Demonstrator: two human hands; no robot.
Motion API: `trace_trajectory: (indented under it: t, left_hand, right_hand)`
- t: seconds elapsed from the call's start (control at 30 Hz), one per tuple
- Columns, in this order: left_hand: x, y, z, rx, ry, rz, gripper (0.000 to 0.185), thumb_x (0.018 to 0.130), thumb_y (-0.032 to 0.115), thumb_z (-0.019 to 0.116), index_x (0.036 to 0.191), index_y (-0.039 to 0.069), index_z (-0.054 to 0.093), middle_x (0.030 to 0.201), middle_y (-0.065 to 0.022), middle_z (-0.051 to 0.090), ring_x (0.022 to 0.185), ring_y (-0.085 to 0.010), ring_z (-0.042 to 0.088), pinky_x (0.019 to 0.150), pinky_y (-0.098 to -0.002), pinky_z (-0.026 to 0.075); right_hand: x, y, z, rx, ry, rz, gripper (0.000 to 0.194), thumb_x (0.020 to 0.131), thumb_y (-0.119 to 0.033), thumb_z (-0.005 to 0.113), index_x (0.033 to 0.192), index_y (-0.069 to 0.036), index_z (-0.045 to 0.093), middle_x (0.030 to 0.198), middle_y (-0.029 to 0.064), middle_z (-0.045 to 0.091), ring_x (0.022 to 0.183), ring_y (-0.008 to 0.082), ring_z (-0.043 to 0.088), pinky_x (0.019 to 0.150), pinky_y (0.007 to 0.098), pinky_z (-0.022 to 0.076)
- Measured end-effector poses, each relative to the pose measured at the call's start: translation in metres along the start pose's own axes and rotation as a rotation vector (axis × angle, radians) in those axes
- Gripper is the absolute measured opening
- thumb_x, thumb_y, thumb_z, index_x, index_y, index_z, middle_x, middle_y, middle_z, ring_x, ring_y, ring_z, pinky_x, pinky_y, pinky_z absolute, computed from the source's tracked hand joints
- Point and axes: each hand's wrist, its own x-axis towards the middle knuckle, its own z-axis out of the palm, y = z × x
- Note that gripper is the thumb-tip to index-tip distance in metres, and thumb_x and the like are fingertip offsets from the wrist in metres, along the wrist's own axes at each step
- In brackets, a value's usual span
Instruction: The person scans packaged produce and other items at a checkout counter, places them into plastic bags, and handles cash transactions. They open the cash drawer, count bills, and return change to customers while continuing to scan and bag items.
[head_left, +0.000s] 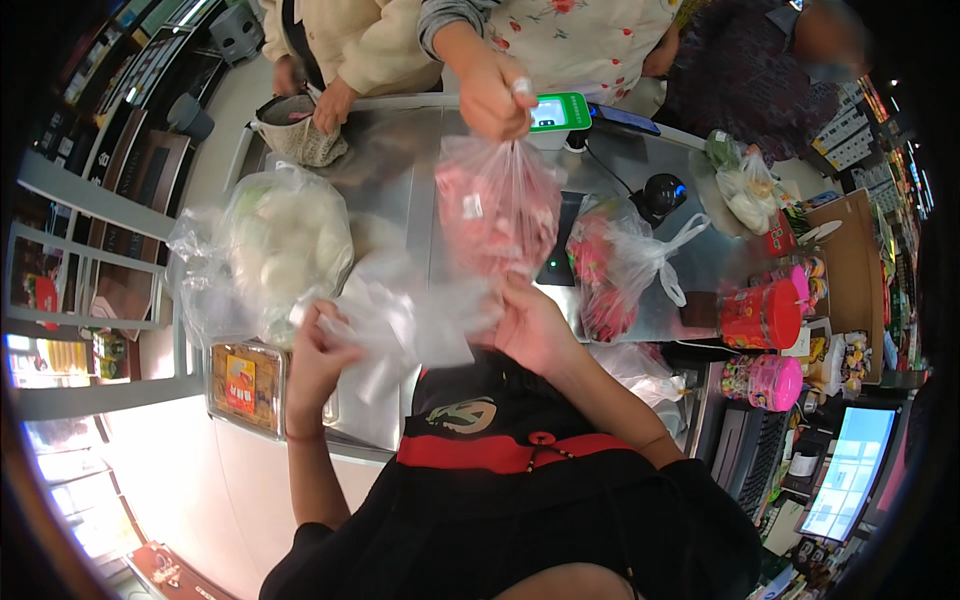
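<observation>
A translucent white plastic bag (394, 315), blurred by motion, stretches between my two hands. My left hand (319, 360) pinches its left side. Its other side is in the fingers of my right hand (534, 330), which is just below a clear bag of pinkish-red meat (499, 202); whether it touches that bag I cannot tell. A person across the counter grips the top of the meat bag with one hand (491, 86). Left of my left hand sits a large clear bag of pale round vegetables (281, 247). A clear-lidded tray of brown food (244, 386) lies below it.
On the metal counter (382, 161) are a bag of dragon fruit (607, 270), a black scanner (660, 199) and a green-framed payment device (562, 112). Candy jars (761, 315), a keyboard (761, 457) and a monitor (851, 472) stand right. Another person handles a woven bag (300, 131).
</observation>
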Motion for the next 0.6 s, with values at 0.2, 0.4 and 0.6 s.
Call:
trace_trajectory:
  t: [0.2, 0.4, 0.6]
  left_hand:
    - [0.039, -0.040, -0.057, 0.736, 0.601, 0.153, 0.028, 0.076, 0.006, 0.077, 0.084, 0.004, 0.050, 0.066, -0.0007, 0.037, 0.060, -0.0110, 0.034, 0.054, -0.0268, 0.034]
    - [0.079, -0.073, 0.024, 1.176, 0.261, 0.978, 0.068, 0.069, -0.006, 0.065, 0.134, 0.005, 0.048, 0.084, -0.0126, 0.065, 0.077, -0.0312, 0.063, 0.071, -0.0400, 0.049]
    - [0.179, -0.085, 0.068, 1.191, -0.285, 0.328, 0.052, 0.078, 0.000, 0.060, 0.129, 0.003, 0.055, 0.115, -0.0099, 0.067, 0.091, -0.0291, 0.067, 0.077, -0.0410, 0.053]
  right_hand:
    - [-0.020, -0.034, -0.035, -0.218, 0.043, 0.135, 0.017, 0.102, -0.024, 0.049, 0.088, -0.014, 0.048, 0.062, -0.0070, 0.035, 0.050, 0.0065, 0.034, 0.048, 0.0254, 0.0301]
    - [0.012, -0.097, -0.039, -0.439, -0.102, 0.170, 0.017, 0.102, -0.025, 0.050, 0.090, -0.013, 0.050, 0.062, -0.0083, 0.036, 0.048, 0.0034, 0.032, 0.043, 0.0225, 0.0251]
    - [0.083, -0.073, -0.038, -1.657, 0.779, -1.366, 0.066, 0.085, -0.041, 0.072, 0.135, -0.007, 0.045, 0.119, 0.0185, 0.052, 0.107, 0.0317, 0.053, 0.087, 0.0417, 0.0459]
